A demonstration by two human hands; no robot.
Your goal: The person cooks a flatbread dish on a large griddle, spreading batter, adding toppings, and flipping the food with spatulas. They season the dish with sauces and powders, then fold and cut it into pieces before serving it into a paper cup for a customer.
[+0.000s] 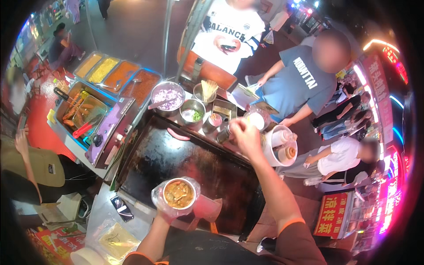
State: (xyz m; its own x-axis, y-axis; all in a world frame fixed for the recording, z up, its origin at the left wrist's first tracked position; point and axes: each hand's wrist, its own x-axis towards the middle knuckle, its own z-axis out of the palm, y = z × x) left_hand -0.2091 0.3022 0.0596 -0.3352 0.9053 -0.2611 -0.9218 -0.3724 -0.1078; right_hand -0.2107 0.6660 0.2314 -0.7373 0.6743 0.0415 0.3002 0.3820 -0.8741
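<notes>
My left hand (165,208), in a clear plastic glove, grips a white paper cup (179,193) filled with chunky food in brown sauce. It is above the near edge of a dark flat griddle (195,162). My bare right hand (245,135) reaches over the griddle's far right side, fingers bunched. Beside it are a dark jar (224,135) and a bright white round item (256,121); whether the fingers hold anything is hidden. A single pink sausage (178,134) lies on the griddle's far part. Near my left forearm rests a broad metal scraper (208,208) with an orange handle.
Behind the griddle stand bowls of chopped onion (168,96) and green herbs (192,114), plus skewers (208,90). A white bucket (281,145) holds bottles at right. Sauce trays (121,76) and a purple-fronted cooker (112,132) sit left. A phone (122,208) lies near left. People stand opposite.
</notes>
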